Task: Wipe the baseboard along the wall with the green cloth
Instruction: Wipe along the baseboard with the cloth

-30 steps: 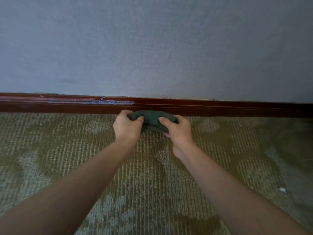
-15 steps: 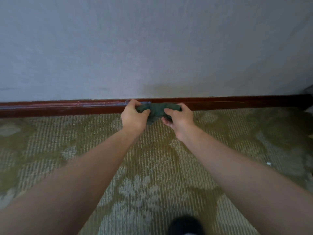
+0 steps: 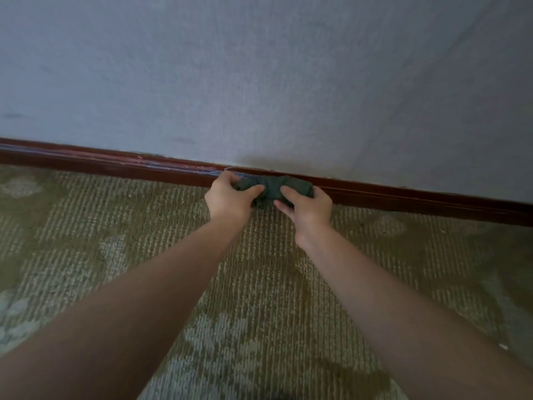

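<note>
While both the left hand (image 3: 227,197) and right hand (image 3: 307,207) pinch the bunched green cloth (image 3: 272,187) against the baseboard (image 3: 403,197) at mid-frame, uneven pressure could let it slip onto the carpet (image 3: 86,226).

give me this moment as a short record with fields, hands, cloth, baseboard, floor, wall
left hand: left hand grips the left end of the green cloth, thumb on top
right hand: right hand grips the right end of the same cloth
cloth: bunched into a roll, held against the baseboard
baseboard: dark reddish brown, with pale streaks on its top edge left of the hands
floor: olive patterned carpet, reaching the baseboard
wall: plain grey-blue wall
task state: wiping under way
</note>
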